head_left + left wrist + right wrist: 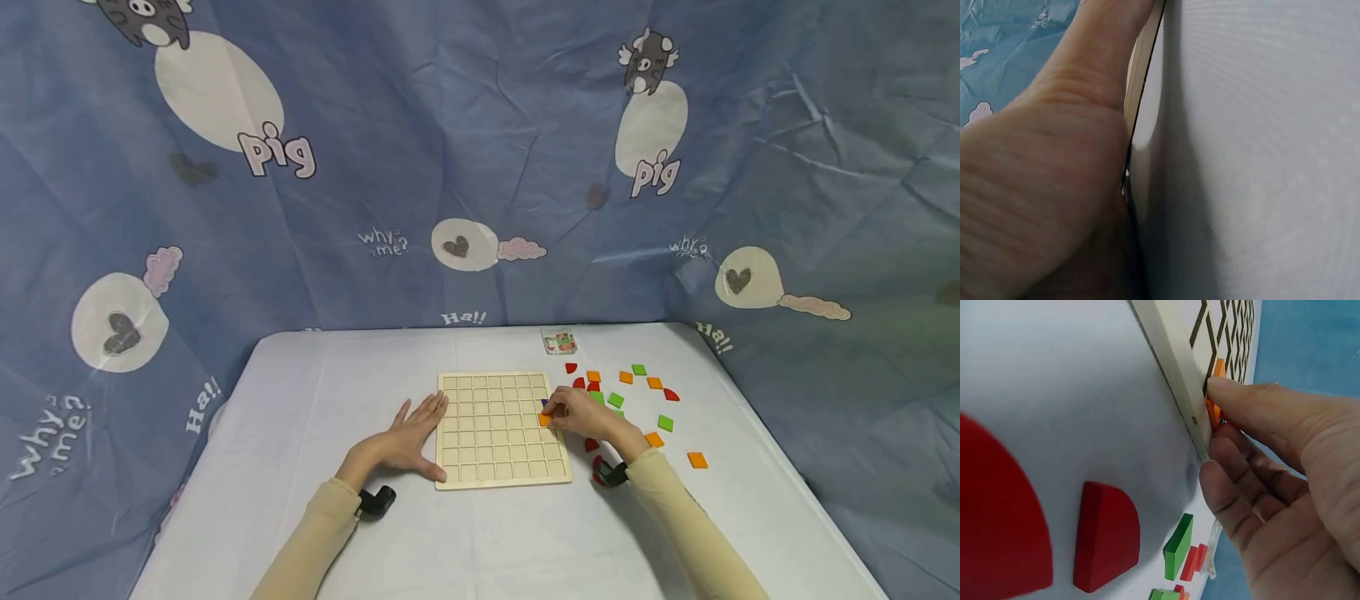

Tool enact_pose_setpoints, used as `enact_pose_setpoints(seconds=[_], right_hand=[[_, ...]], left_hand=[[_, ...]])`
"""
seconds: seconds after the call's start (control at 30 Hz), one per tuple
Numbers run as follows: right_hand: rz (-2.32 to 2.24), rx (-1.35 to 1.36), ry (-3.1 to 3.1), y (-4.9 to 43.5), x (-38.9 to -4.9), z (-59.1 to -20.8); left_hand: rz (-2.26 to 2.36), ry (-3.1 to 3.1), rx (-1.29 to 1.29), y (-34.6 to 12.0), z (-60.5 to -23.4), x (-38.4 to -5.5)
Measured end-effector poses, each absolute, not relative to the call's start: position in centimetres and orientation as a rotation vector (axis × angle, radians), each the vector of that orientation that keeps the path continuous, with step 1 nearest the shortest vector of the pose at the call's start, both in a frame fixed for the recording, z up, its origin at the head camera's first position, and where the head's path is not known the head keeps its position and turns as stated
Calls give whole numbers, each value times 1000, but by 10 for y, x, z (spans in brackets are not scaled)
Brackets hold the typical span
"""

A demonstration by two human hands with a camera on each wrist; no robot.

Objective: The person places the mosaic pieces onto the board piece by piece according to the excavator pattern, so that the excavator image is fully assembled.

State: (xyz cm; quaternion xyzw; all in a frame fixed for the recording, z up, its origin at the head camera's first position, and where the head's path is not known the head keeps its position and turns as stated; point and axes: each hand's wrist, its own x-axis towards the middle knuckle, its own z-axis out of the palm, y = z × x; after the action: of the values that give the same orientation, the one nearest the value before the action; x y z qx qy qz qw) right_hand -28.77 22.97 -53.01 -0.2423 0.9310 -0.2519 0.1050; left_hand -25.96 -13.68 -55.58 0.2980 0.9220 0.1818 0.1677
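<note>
A pale wooden board (498, 432) with a grid of square recesses lies on the white table. Along its left edge rests my left hand (407, 440), fingers spread and thumb at the near corner. At the board's right side, my right hand (581, 412) pinches an orange square tile (544, 420) between thumb and fingertips. In the right wrist view the orange tile (1213, 414) stands at the rim, over the grid; whether it sits inside a recess I cannot tell. A bit of blue (544, 402) shows just beyond the right fingertips, mostly hidden. The left wrist view holds mainly my palm (1047, 181).
Right of the board lie scattered loose pieces: orange squares (697, 460), green squares (665, 423) and red rounded pieces (671, 395). Some are hidden beneath the right forearm. A small patterned card or packet (559, 342) lies near the far edge. Patterned blue cloth (480, 167) hangs behind the table.
</note>
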Motion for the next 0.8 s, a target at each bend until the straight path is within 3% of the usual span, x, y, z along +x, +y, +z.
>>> enact_pose_setpoints(seconds=[0.8], right_hand=[[-900,-496,2812,284,-293,-522]], left_hand=[[528,2625,868,-136,-552,-257]])
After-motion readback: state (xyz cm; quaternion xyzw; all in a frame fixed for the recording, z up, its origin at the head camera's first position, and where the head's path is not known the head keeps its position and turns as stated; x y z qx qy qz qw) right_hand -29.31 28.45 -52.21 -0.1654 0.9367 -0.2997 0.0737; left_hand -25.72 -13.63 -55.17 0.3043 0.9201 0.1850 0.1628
